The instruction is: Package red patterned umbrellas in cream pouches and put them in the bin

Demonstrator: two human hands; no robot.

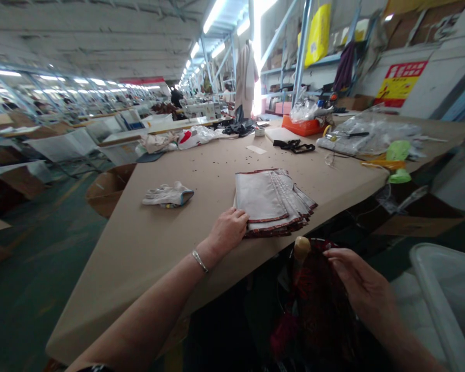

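My left hand (229, 230) rests on the near left corner of a stack of grey fabric pieces (273, 200) with dark red trim, fingers curled over its edge. The stack lies on the long tan table (158, 232). My right hand (358, 281) is below the table edge, fingers bent and touching a dark red patterned cloth (321, 310) in my lap. A small tan rounded object (301, 248) sticks up beside that cloth.
A white work glove (167, 195) lies left of the stack. Farther along are black straps (294, 146), an orange tray (302, 126), plastic bags (366, 135), scissors and green items (398, 161). A white bin (445, 299) stands at right. Cardboard boxes sit on the floor at left.
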